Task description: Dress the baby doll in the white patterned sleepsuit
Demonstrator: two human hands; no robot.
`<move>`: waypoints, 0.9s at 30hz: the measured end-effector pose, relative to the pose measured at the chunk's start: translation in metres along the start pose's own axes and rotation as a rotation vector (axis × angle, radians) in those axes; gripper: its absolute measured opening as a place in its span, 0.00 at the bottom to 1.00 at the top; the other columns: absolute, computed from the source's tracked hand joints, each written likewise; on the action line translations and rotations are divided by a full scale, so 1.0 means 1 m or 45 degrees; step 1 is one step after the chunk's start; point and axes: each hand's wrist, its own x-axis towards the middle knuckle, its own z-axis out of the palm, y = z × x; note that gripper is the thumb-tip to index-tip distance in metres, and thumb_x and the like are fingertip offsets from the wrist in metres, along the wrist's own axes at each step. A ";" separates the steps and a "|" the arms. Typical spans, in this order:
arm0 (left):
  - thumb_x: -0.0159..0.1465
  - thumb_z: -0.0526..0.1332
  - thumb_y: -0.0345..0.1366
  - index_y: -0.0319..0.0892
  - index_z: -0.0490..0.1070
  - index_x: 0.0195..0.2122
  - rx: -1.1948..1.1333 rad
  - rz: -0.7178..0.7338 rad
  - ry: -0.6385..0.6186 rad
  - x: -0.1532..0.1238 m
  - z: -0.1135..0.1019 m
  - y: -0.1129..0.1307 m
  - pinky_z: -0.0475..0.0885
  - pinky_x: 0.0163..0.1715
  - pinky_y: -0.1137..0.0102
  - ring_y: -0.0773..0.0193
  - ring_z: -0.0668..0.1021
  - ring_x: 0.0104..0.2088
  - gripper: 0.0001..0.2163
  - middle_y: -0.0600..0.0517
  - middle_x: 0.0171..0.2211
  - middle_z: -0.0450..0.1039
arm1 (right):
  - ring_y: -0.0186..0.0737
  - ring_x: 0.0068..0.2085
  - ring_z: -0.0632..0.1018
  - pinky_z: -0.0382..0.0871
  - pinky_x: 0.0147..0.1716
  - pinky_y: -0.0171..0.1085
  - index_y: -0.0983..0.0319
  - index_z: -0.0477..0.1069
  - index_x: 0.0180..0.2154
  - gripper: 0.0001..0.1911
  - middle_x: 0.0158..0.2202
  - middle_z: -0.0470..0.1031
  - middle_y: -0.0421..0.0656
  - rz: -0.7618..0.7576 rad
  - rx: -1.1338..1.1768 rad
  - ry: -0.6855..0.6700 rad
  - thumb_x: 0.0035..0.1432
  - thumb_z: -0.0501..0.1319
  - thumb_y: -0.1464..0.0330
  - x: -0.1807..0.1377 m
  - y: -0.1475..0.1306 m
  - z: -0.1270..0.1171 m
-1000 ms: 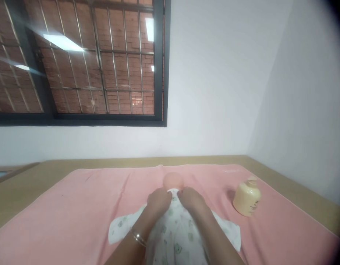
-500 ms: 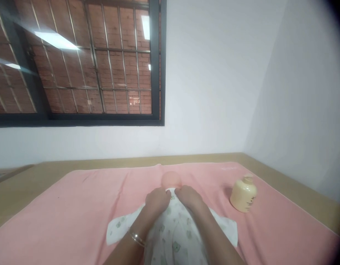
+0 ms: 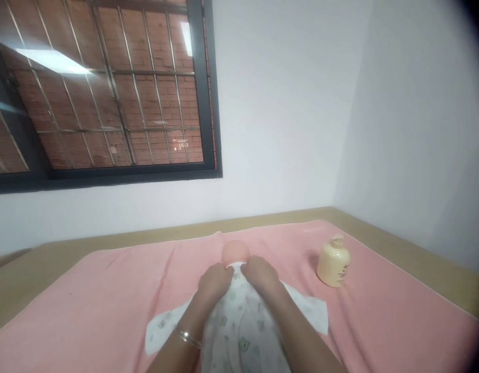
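A white baby garment [image 3: 239, 326] with small printed figures and long sleeves lies spread over the pink cloth, its sleeves out to both sides. Just past its collar shows a smooth, round pink head [image 3: 235, 252], like a baby doll's; the rest is hidden. My left hand [image 3: 216, 282], below a bangled wrist, closes on the left side of the collar. On the collar's right side, my right hand [image 3: 261, 274] is closed in the same way. Both thumbs point inward, a small gap between them; the other fingers are mostly hidden.
A cream pump bottle [image 3: 333, 264] stands upright on the pink cloth [image 3: 118, 300], right of the garment. Around the cloth runs a tan surface edge [image 3: 383, 235]. White walls and a barred window [image 3: 118, 93] are behind.
The view has turned and tilted a little, so the window and bottle sit further left. Both hands stay on the collar, with little movement relative to the garment.
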 end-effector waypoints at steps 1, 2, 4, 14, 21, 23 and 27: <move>0.62 0.46 0.42 0.39 0.72 0.38 0.048 0.008 0.027 -0.004 -0.002 0.004 0.67 0.36 0.67 0.54 0.77 0.42 0.18 0.40 0.43 0.75 | 0.46 0.45 0.76 0.67 0.38 0.38 0.62 0.73 0.44 0.17 0.45 0.75 0.52 0.008 0.010 -0.013 0.59 0.50 0.65 0.002 0.002 -0.001; 0.62 0.47 0.40 0.39 0.73 0.37 0.098 0.014 0.054 -0.009 -0.004 0.008 0.67 0.36 0.67 0.53 0.77 0.41 0.17 0.40 0.42 0.76 | 0.46 0.45 0.76 0.67 0.38 0.37 0.63 0.73 0.45 0.18 0.45 0.75 0.52 0.013 0.010 -0.019 0.59 0.51 0.65 0.004 0.003 -0.001; 0.61 0.47 0.36 0.39 0.73 0.35 0.167 0.018 0.083 -0.014 -0.007 0.014 0.67 0.36 0.66 0.54 0.78 0.39 0.15 0.40 0.41 0.76 | 0.46 0.45 0.76 0.67 0.38 0.37 0.63 0.73 0.44 0.17 0.45 0.75 0.53 0.021 -0.018 -0.004 0.59 0.50 0.66 0.005 0.002 0.001; 0.64 0.45 0.39 0.38 0.73 0.38 0.077 0.048 0.008 0.005 0.006 0.000 0.67 0.35 0.68 0.55 0.77 0.41 0.18 0.40 0.42 0.75 | 0.47 0.42 0.77 0.66 0.38 0.40 0.61 0.74 0.39 0.15 0.40 0.76 0.51 -0.048 -0.072 0.125 0.57 0.51 0.66 0.000 -0.006 0.007; 0.61 0.49 0.34 0.37 0.74 0.36 0.221 0.030 0.096 -0.012 -0.002 0.017 0.66 0.32 0.68 0.55 0.77 0.37 0.14 0.40 0.38 0.76 | 0.46 0.44 0.77 0.67 0.38 0.38 0.63 0.74 0.43 0.17 0.42 0.76 0.53 0.017 -0.062 -0.008 0.60 0.50 0.65 0.005 0.001 0.004; 0.62 0.47 0.36 0.37 0.73 0.39 0.169 0.030 0.083 -0.008 0.000 0.013 0.66 0.32 0.68 0.55 0.77 0.39 0.16 0.39 0.40 0.75 | 0.47 0.44 0.77 0.67 0.39 0.40 0.63 0.74 0.42 0.15 0.41 0.76 0.53 -0.048 -0.169 0.048 0.60 0.50 0.69 0.001 -0.005 0.011; 0.64 0.44 0.40 0.37 0.73 0.39 0.100 0.051 0.001 0.000 0.005 0.002 0.67 0.35 0.67 0.55 0.77 0.41 0.19 0.39 0.43 0.75 | 0.49 0.45 0.76 0.66 0.41 0.42 0.64 0.75 0.41 0.15 0.40 0.76 0.55 -0.182 -0.352 0.108 0.58 0.52 0.74 -0.002 -0.010 0.020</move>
